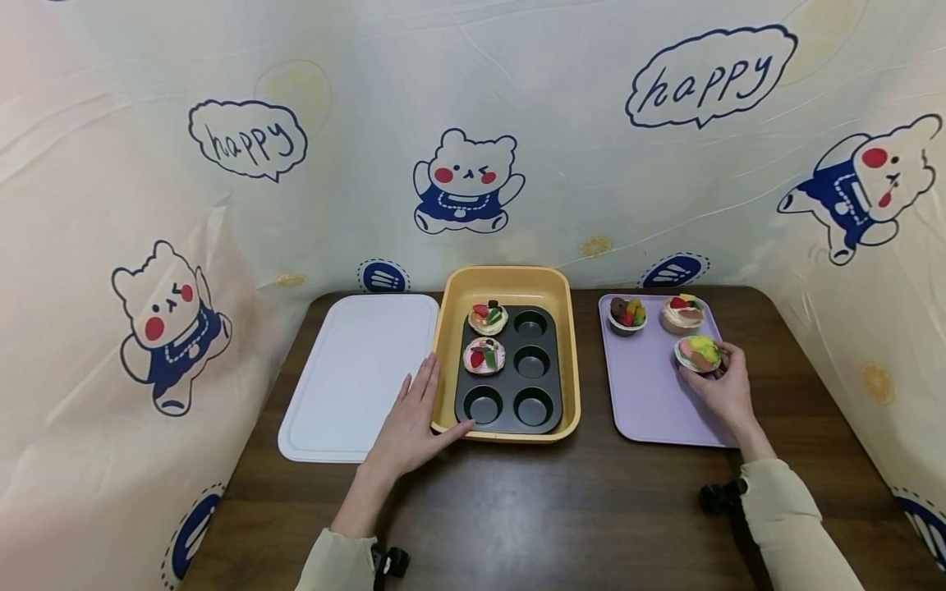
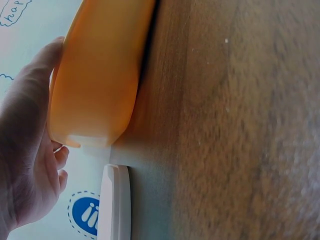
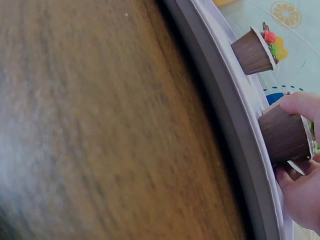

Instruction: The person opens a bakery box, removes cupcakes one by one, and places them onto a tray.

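My right hand point(image 1: 726, 396) pinches a cupcake point(image 1: 698, 353) with yellow and pink topping between thumb and fingers, at the lilac tray point(image 1: 636, 410). Its dark brown cup point(image 3: 285, 134) shows in the right wrist view, the bottom close to the tray. Stretched along the left side of the yellow tray point(image 1: 571, 410), my left hand point(image 1: 410, 431) touches its rim, thumb over the front left corner. Inside that tray sits a dark muffin pan point(image 1: 508, 410). Two topped cupcakes, one at the back point(image 1: 488, 318) and one in the middle point(image 1: 484, 356), fill cups of its left column.
Two more cupcakes stand toward the back of the lilac tray, one with dark and yellow topping point(image 1: 627, 316) and one with red fruit point(image 1: 681, 313). A white tray point(image 1: 355, 369) lies to the left on the brown table point(image 1: 517, 509). Behind hangs a printed cloth point(image 1: 355, 205).
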A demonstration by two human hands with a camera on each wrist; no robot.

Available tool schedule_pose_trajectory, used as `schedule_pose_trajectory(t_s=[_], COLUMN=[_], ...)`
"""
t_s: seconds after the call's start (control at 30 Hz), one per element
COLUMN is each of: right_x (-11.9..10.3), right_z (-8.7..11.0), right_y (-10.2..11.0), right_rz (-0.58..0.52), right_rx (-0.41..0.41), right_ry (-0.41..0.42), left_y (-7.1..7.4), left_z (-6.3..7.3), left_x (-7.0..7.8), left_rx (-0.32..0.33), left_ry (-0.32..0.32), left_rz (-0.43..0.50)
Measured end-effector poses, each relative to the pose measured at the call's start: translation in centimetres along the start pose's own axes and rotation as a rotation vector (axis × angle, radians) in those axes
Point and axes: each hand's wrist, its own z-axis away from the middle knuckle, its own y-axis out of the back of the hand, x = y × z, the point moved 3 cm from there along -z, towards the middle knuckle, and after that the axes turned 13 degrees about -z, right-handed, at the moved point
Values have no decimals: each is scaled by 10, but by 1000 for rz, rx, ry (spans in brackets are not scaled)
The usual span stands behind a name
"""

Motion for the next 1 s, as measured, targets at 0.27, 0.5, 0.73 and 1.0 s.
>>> schedule_pose_trajectory(t_s=[0.27, 0.5, 0.73, 1.0], right_x=[-5, -12, -28, -53], right_z=[4, 7, 11, 20], right_y=[4, 8, 5, -15], right_rz=[-30, 14, 124, 246], right_rx=[-23, -25, -31, -82], right_ry=[23, 146, 316, 556], left_y=[-1, 0, 0, 0], left_z=[0, 0, 0, 0], left_x=[-1, -1, 0, -1], left_rx=[-2, -3, -4, 0], left_ry=[2, 2, 4, 2], left_rz=[4, 7, 12, 9])
